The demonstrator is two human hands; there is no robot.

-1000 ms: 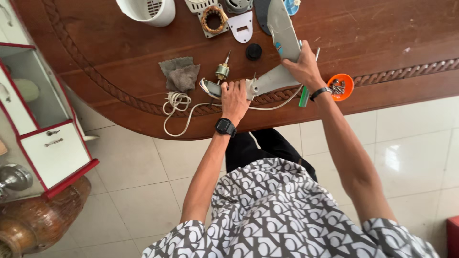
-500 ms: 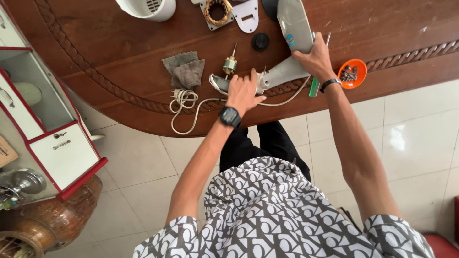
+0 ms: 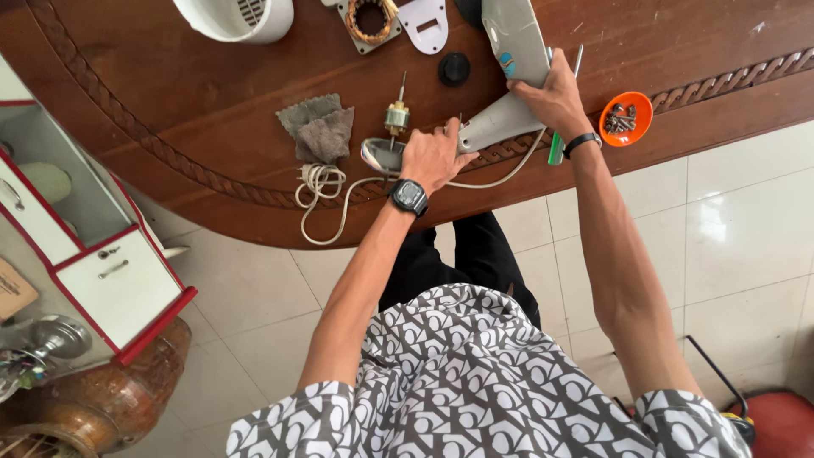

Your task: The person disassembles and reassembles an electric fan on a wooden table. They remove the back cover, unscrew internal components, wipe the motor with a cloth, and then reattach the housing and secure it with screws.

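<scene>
- Dark wooden worktop (image 3: 153, 102) with a carved rope-pattern edge.
- Below the worktop, glossy cream floor tiles (image 3: 746, 220).
- Left of the worktop, a white cabinet (image 3: 93, 254) with red trim.

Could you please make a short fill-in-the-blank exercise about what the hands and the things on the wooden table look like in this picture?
1. The left hand, with a black ____ on its wrist, rests on the grey appliance housing.
2. The small bowl that holds the screws is ____ in colour.
3. The grey cloth lies just above the coiled white ____.
4. The right hand grips the housing; its wrist wears a thin black ____.

Missing words: watch; orange; cord; band
</scene>
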